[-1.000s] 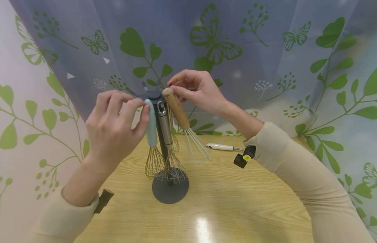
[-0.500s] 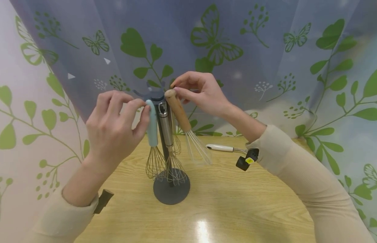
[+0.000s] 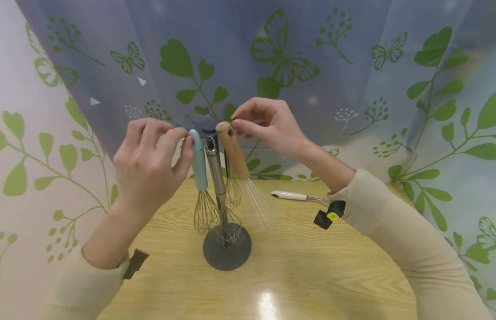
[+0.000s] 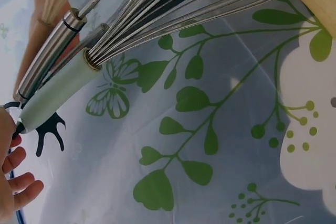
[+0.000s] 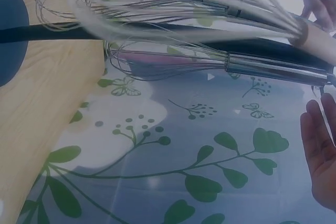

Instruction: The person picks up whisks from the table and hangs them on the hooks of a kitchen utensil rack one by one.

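Observation:
My left hand (image 3: 145, 162) pinches the top of a light blue whisk handle (image 3: 199, 162) between thumb and forefinger. This whisk hangs at the left of a dark utensil stand (image 3: 228, 258). My right hand (image 3: 273, 126) is beside the top of a wooden-handled whisk (image 3: 235, 153), thumb and forefinger bent close to the handle's hole and a dark hook tip. Blurred wires show this whisk swinging. A silver-handled whisk (image 3: 216, 173) hangs between them; another whisk (image 3: 233, 193) is partly hidden behind. In the right wrist view, several fingers (image 5: 317, 145) stretch out below the whisks.
On the wood-grain table (image 3: 303, 266) lies a white-handled utensil (image 3: 289, 195) at the right, its head partly hidden by the right wrist camera (image 3: 329, 214). A curtain (image 3: 216, 26) with green leaves and butterflies hangs behind the stand.
My right hand has shifted right and slightly down, off the wooden handle's top, whose hole now shows. The wooden-handled whisk hangs steeper and swings. My left hand stays at the light blue whisk.

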`<act>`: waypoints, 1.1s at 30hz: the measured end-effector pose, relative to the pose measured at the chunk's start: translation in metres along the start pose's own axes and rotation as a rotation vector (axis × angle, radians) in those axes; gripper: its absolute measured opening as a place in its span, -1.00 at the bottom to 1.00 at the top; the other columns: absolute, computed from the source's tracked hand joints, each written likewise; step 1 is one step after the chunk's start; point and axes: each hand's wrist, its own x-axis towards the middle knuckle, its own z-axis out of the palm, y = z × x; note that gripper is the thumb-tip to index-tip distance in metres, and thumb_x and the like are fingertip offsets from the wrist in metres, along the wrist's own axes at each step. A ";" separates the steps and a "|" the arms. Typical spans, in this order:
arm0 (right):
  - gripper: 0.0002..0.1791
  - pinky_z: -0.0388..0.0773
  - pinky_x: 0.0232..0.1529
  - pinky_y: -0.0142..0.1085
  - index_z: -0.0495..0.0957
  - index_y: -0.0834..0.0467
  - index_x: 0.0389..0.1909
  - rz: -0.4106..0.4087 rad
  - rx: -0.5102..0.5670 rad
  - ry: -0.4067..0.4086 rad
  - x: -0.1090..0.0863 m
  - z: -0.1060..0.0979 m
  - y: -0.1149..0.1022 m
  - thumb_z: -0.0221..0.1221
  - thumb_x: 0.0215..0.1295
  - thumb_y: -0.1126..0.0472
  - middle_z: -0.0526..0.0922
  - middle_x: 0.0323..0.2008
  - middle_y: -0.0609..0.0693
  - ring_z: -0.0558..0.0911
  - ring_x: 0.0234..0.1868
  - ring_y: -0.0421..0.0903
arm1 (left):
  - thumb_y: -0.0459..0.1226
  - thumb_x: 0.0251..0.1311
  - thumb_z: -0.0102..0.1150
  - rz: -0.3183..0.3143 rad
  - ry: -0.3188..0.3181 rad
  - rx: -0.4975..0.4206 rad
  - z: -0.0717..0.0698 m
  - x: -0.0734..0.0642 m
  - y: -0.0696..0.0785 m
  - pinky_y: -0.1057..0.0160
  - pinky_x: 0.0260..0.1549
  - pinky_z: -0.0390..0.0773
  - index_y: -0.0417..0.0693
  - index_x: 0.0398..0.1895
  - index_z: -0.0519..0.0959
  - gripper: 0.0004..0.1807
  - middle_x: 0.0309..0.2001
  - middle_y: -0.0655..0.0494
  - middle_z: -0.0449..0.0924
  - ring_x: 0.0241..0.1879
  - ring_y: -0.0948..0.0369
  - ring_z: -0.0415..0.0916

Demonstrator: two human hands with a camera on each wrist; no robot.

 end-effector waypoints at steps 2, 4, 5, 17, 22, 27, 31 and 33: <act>-0.89 0.77 -0.26 -0.17 0.67 0.39 -0.12 -0.009 -0.007 -0.001 -0.002 0.000 -0.002 0.28 0.37 0.48 0.79 -0.34 -0.04 0.75 -0.34 -0.17 | -0.24 0.41 0.18 -0.014 -0.010 0.004 0.000 0.000 -0.003 -0.12 -0.49 0.58 -0.19 -0.28 0.67 -0.81 -0.31 -0.17 0.64 -0.18 -0.18 0.53; -0.90 0.76 -0.26 -0.19 0.68 0.38 -0.14 -0.017 -0.015 -0.003 -0.003 0.000 -0.003 0.29 0.36 0.48 0.79 -0.35 -0.10 0.75 -0.36 -0.16 | -0.24 0.42 0.17 -0.021 -0.022 0.007 0.000 -0.001 -0.006 -0.12 -0.49 0.58 -0.19 -0.26 0.67 -0.80 -0.30 -0.18 0.63 -0.17 -0.18 0.53; -0.90 0.75 -0.27 -0.21 0.68 0.38 -0.15 -0.023 -0.022 -0.002 -0.003 0.001 -0.004 0.29 0.36 0.47 0.78 -0.35 -0.16 0.75 -0.36 -0.17 | -0.23 0.43 0.16 -0.023 -0.027 0.007 0.000 -0.001 -0.007 -0.12 -0.49 0.57 -0.19 -0.25 0.67 -0.80 -0.29 -0.18 0.63 -0.17 -0.18 0.52; -0.90 0.73 -0.26 -0.26 0.67 0.40 -0.15 -0.056 -0.050 0.034 -0.009 0.002 -0.006 0.28 0.36 0.49 0.78 -0.32 -0.25 0.75 -0.30 -0.21 | -0.22 0.47 0.15 -0.022 -0.074 -0.002 -0.001 0.001 -0.006 -0.12 -0.49 0.59 -0.19 -0.22 0.66 -0.78 -0.29 -0.16 0.62 -0.17 -0.16 0.52; -0.90 0.69 -0.25 -0.28 0.70 0.30 -0.15 -0.041 -0.152 0.066 -0.013 0.004 -0.011 0.33 0.36 0.41 0.78 -0.26 0.00 0.70 -0.26 -0.23 | -0.22 0.47 0.14 -0.015 -0.080 0.002 0.000 0.000 -0.007 -0.12 -0.50 0.58 -0.19 -0.22 0.65 -0.79 -0.29 -0.17 0.61 -0.17 -0.16 0.52; -0.90 0.68 -0.24 -0.29 0.70 0.30 -0.15 -0.052 -0.208 0.085 -0.015 0.005 -0.014 0.34 0.36 0.38 0.78 -0.23 0.16 0.68 -0.26 -0.23 | -0.23 0.47 0.15 -0.009 -0.085 -0.001 0.001 0.001 -0.008 -0.11 -0.51 0.58 -0.18 -0.22 0.65 -0.81 -0.29 -0.17 0.62 -0.17 -0.16 0.53; -0.90 0.68 -0.22 -0.34 0.71 0.29 -0.16 -0.057 -0.235 0.105 -0.017 0.006 -0.016 0.36 0.35 0.37 0.80 -0.22 0.17 0.69 -0.26 -0.26 | -0.25 0.43 0.17 -0.001 -0.083 -0.008 0.003 0.001 -0.009 -0.12 -0.52 0.58 -0.15 -0.20 0.66 -0.85 -0.28 -0.17 0.62 -0.15 -0.16 0.54; -0.90 0.69 -0.21 -0.35 0.71 0.28 -0.17 -0.060 -0.255 0.116 -0.018 0.006 -0.017 0.37 0.34 0.35 0.82 -0.22 0.15 0.70 -0.26 -0.27 | -0.26 0.42 0.18 0.004 -0.086 -0.010 0.004 0.001 -0.010 -0.13 -0.52 0.58 -0.15 -0.20 0.65 -0.86 -0.28 -0.17 0.62 -0.15 -0.16 0.54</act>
